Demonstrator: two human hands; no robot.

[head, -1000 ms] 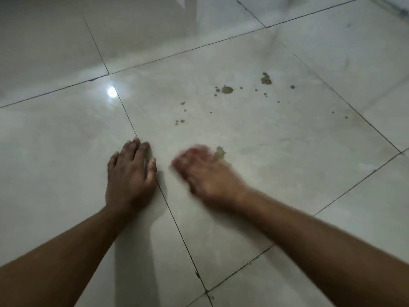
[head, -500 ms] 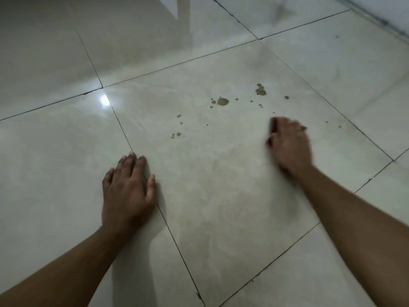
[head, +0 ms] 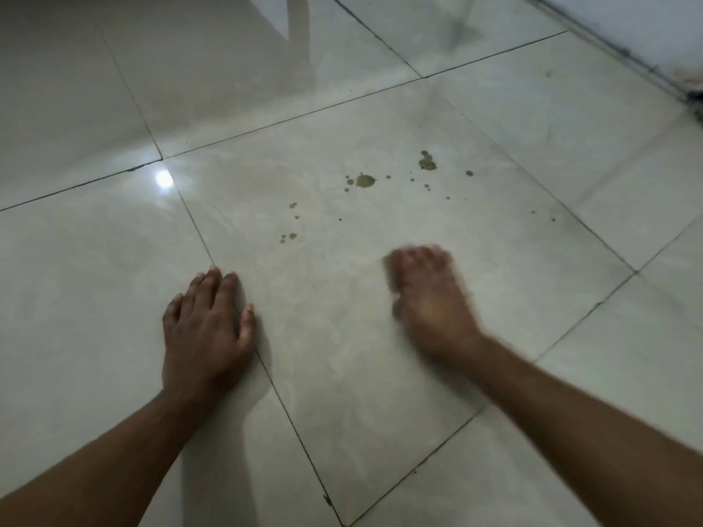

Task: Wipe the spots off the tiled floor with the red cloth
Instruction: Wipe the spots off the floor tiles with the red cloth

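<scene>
A person leans over a tiled floor (head: 380, 374), both bare arms reaching down. The left hand (head: 207, 329) lies flat across a grout line (head: 266, 370), fingers straight and close together, thumb out to the side, palm pressed to the tile. The right hand (head: 430, 294) is a blur low over the same large tile, well apart from the left; its fingers look spread forward, but whether this grip holds anything cannot be told. The red cloth cannot be made out: only a faint reddish tinge shows at the blurred fingertips (head: 414, 256).

The spots (head: 365, 180) lie just beyond the right hand, brownish drops scattered over the far half of the tile. The largest blot (head: 428, 163) sits farthest out, a round one nearer and to its left, with a small cluster (head: 289, 236) nearest, ahead of the gap between the hands. A few specks (head: 544, 216) trail off to the right.

Bare tile stretches on every side of both hands. Beyond the spots, grout lines cross, and a dark-stained wall base (head: 646, 66) closes the far right corner. A bright light reflection (head: 163, 180) glints ahead of the left hand.
</scene>
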